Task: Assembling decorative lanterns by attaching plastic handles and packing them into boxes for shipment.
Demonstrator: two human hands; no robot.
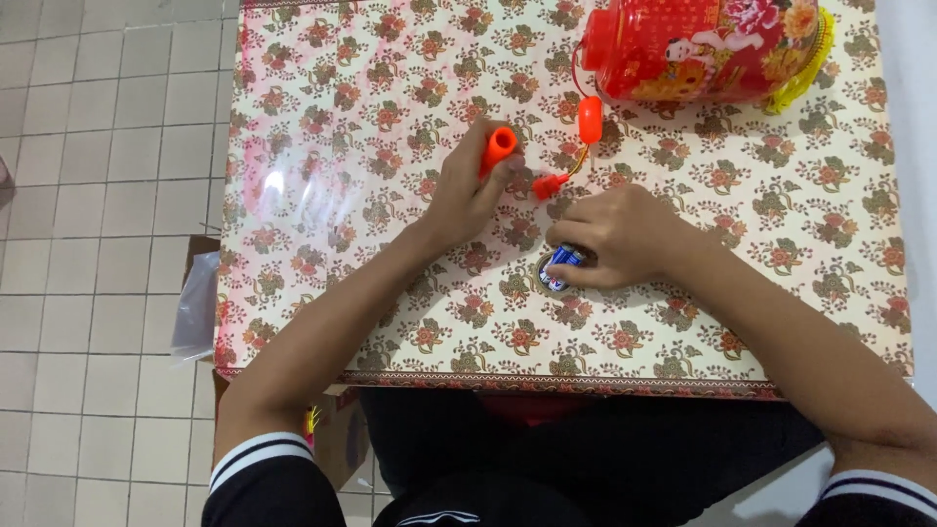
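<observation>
1. Head view, held items: left hand (467, 195) closes its fingers around an orange tube-shaped handle (498, 149), upright, at 12 o'clock of the fist.
2. Right hand (615, 234) pinches small blue batteries (564, 262) against the floral table (342, 146), at 7 o'clock of its knuckles.
3. A red lantern (698, 44) lies at 1 o'clock, cord and red plug (549, 184) trailing between the hands.
4. Step, as judged: batteries being handled beside the handle; lining them up calls for a finer fingertip hold.
5. Hidden: battery count, handle's lower end; lantern top cut off.
</observation>
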